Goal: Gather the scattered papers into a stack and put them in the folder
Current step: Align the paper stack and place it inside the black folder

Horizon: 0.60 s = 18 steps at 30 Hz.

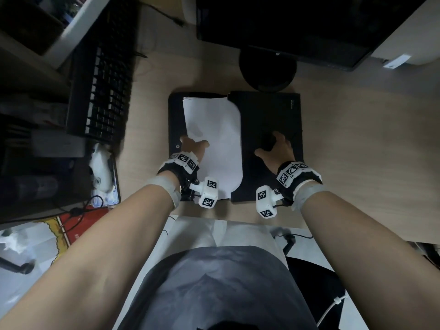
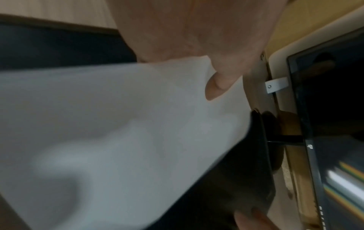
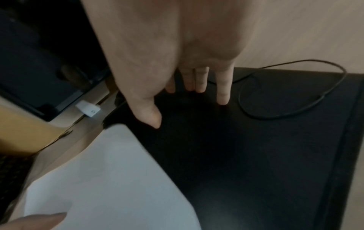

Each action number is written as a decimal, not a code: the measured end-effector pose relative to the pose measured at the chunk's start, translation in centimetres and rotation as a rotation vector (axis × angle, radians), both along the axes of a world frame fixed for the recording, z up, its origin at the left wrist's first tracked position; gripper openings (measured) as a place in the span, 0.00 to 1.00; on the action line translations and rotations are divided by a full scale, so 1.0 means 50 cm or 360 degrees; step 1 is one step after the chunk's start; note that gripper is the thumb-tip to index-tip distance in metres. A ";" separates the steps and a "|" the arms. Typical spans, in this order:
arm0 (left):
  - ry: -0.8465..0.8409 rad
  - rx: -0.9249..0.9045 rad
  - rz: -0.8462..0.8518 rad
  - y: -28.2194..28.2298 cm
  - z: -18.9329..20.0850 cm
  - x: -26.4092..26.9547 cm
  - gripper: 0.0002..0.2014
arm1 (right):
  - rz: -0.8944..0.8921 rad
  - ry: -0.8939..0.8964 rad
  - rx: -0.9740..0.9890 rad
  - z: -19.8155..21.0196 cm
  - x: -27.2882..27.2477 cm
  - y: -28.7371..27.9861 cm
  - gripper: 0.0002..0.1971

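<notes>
A black folder (image 1: 273, 115) lies open on the wooden desk in the head view. A stack of white papers (image 1: 214, 139) lies on its left half, and their right side curves under the folder's right flap. My left hand (image 1: 194, 146) pinches the papers' left edge, thumb (image 2: 218, 82) on top and fingers hidden beneath the sheets (image 2: 118, 124). My right hand (image 1: 276, 146) rests on the right flap (image 3: 256, 155) with straight, spread fingers (image 3: 222, 93) touching it. The papers (image 3: 108, 179) show at the lower left of the right wrist view.
A black keyboard (image 1: 102, 75) lies to the left with a white mouse (image 1: 101, 167) near it. The monitor (image 1: 285, 25) and its round base (image 1: 267, 70) stand just behind the folder. A thin black cable (image 3: 295, 101) loops by the folder's far corner.
</notes>
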<state>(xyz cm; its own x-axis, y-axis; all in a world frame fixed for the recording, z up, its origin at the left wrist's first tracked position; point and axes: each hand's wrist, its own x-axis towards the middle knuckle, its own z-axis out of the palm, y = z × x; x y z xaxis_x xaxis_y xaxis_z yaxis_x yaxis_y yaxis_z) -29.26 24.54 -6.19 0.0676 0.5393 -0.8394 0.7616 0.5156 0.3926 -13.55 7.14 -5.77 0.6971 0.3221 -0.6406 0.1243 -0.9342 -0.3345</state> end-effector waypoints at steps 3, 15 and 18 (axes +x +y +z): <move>0.0118 0.0053 -0.0002 -0.014 0.014 0.030 0.42 | -0.0214 -0.0096 -0.0085 -0.001 0.036 -0.030 0.43; 0.0228 0.0002 0.0007 -0.011 0.009 0.123 0.52 | -0.0474 0.0235 -0.0121 -0.045 0.177 -0.037 0.39; 0.0044 -0.0054 0.0022 -0.059 0.016 0.172 0.45 | -0.0353 0.0256 -0.0157 -0.053 0.191 -0.038 0.38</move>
<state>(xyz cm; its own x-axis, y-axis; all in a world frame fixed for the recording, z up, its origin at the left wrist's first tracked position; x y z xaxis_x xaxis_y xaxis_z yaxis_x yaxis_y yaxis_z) -20.67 21.59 -5.39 0.0367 0.5113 -0.8586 0.7647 0.5387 0.3535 -4.00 5.25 -8.40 0.6303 0.1036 -0.7694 -0.1340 -0.9616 -0.2394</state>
